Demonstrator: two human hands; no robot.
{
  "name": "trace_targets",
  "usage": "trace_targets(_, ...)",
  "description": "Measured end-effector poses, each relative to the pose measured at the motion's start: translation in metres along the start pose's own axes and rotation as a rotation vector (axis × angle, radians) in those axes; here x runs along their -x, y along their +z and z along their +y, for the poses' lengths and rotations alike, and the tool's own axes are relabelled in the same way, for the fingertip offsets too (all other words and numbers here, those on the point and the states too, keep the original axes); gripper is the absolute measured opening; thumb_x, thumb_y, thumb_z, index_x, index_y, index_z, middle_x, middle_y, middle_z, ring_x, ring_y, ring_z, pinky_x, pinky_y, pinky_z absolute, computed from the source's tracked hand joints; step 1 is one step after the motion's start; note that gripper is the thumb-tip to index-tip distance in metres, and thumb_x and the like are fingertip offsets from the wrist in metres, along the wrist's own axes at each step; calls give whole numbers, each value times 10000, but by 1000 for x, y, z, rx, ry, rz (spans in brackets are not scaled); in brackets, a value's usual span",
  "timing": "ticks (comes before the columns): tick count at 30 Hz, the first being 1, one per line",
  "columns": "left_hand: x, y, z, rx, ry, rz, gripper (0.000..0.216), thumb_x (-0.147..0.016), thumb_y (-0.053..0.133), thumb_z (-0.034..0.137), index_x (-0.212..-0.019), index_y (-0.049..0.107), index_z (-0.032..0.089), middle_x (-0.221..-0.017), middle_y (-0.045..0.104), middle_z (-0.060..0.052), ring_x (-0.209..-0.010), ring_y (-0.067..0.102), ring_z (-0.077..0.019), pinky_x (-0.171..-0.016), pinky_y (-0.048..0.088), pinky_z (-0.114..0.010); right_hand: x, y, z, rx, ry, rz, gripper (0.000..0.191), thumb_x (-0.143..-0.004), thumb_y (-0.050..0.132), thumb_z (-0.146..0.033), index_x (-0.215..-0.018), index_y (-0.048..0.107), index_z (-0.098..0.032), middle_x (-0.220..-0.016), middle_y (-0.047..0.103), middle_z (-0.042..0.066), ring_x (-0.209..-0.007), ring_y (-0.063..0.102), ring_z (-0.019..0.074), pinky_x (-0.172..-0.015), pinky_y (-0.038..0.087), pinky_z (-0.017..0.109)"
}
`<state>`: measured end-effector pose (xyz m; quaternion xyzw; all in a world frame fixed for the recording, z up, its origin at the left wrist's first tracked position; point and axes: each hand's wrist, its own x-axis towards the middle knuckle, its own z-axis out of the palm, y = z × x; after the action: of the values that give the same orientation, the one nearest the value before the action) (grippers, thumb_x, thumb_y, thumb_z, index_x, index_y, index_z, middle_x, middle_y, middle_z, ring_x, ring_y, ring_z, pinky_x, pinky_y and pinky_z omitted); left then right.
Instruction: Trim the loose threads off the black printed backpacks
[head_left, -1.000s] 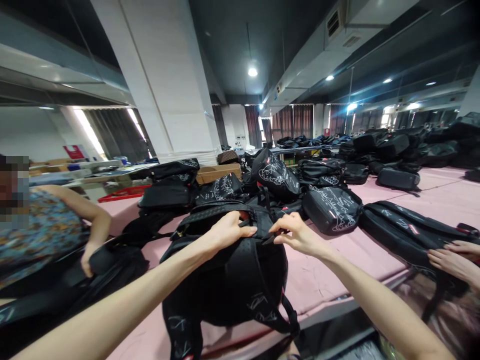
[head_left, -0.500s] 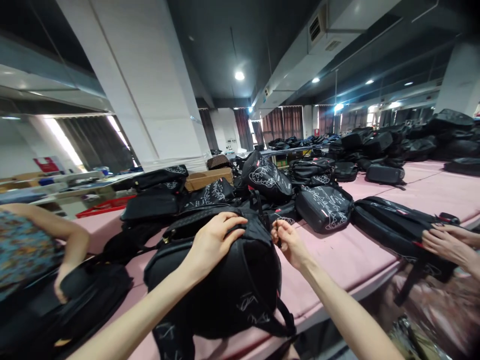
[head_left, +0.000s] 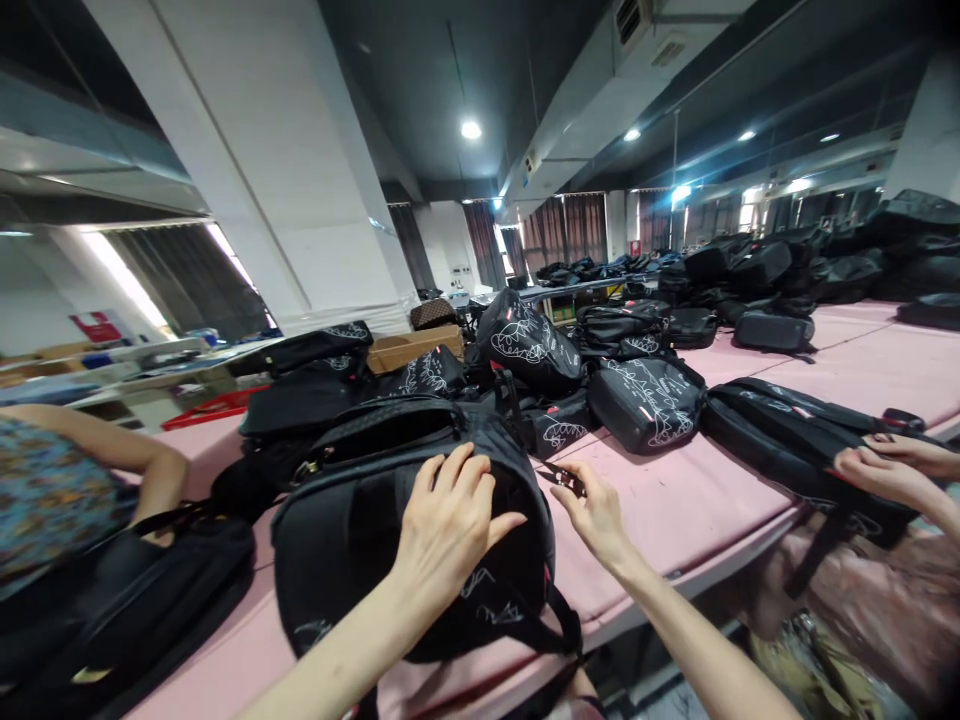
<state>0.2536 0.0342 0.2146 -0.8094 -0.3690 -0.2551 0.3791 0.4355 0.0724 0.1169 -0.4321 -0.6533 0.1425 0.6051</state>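
Observation:
A black backpack (head_left: 341, 545) with white scribble print stands on the pink table in front of me, its top opening partly gaping. My left hand (head_left: 450, 510) lies on the panel facing me, fingers and thumb spread, gripping nothing. Just right of the bag, my right hand (head_left: 600, 512) is closed around small black thread snips (head_left: 568, 481). Their pointed tip is directed left toward the backpack's upper side edge. Part of the snips is hidden by my fingers. A strap (head_left: 559, 625) hangs at the bag's lower right.
Printed black bags (head_left: 649, 400) are heaped behind on the pink table (head_left: 720, 490). At right, a co-worker's hands (head_left: 889, 470) touch another black backpack (head_left: 780, 430). A co-worker's arm (head_left: 142, 455) is at left by a black bag (head_left: 165, 600). A white pillar (head_left: 247, 150) rises behind.
My left hand has slid down from the bag's top edge onto its near panel and spread its fingers. My right hand has moved slightly down and right, so the snips show more clearly.

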Motion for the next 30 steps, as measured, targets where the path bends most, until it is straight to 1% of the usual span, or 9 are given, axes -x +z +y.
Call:
trace_targets(4, 2, 14, 10, -103, -60, -26, 149, -791, 584, 241, -750, 622, 103, -896, 636, -123, -1039, 530, -318, -907, 377, -468, -2, 1, -1, 227, -306, 129, 143, -847, 531, -251, -942, 619, -191, -823, 659, 53, -760, 573, 176, -684, 418, 296)
trace_targets(7, -1, 19, 11, -130, -77, -56, 110, -794, 542, 149, -742, 631, 112, -882, 640, -113, -1055, 520, -323, -922, 362, -480, -9, 4, -1, 331, -424, 186, 138, -861, 516, -242, -898, 636, -185, -768, 662, 49, -729, 557, 168, -670, 391, 295)
trace_targets(11, -6, 19, 11, -94, -89, -88, 146, -751, 524, 58, -779, 644, 137, -898, 650, -89, -1089, 502, -315, -929, 359, -471, -17, 8, 0, 439, -504, 196, 174, -870, 506, -268, -923, 650, -185, -771, 663, 48, -725, 543, 159, -656, 353, 296)
trace_targets(14, -7, 18, 10, -55, -101, -76, 150, -767, 521, 78, -773, 647, 160, -890, 662, -72, -1078, 513, -309, -901, 380, -463, -19, 9, 1, 475, -536, 180, 191, -877, 495, -277, -950, 649, -190, -800, 663, 51, -744, 537, 154, -666, 342, 298)
trace_targets(18, -8, 17, 10, -22, -85, -66, 152, -784, 518, 105, -755, 642, 187, -848, 672, -59, -1069, 515, -315, -879, 384, -479, -22, 10, 3, 479, -545, 145, 174, -876, 493, -223, -969, 637, -194, -828, 672, 50, -761, 531, 162, -664, 331, 308)
trace_targets(22, -9, 16, 11, 28, -90, -67, 141, -780, 536, 131, -694, 612, 213, -759, 673, -34, -1074, 499, -321, -883, 348, -498, -25, 11, 4, 502, -575, 119, 193, -880, 476, -192, -1002, 625, -197, -843, 671, 52, -756, 527, 166, -647, 316, 318)
trace_targets(25, -9, 15, 12, 89, -132, -67, 147, -783, 542, 152, -661, 582, 222, -741, 680, -10, -1087, 487, -317, -901, 299, -512, -28, 8, 3, 522, -622, 108, 197, -885, 463, -181, -996, 625, -198, -842, 668, 50, -747, 524, 162, -642, 310, 321)
trace_targets(28, -8, 14, 14, 147, -181, -90, 155, -802, 528, 172, -662, 571, 223, -753, 690, 10, -1105, 482, -310, -921, 243, -533, -35, 1, 0, 530, -713, 50, 213, -896, 435, -163, -990, 619, -219, -836, 669, 35, -726, 518, 154, -631, 298, 321)
trace_targets(30, -7, 14, 15, 181, -190, -108, 162, -813, 518, 179, -668, 573, 226, -759, 691, 17, -1123, 476, -302, -931, 219, -537, -41, -6, -4, 495, -772, -37, 226, -907, 415, -164, -997, 607, -241, -842, 667, 24, -726, 518, 147, -629, 292, 317)
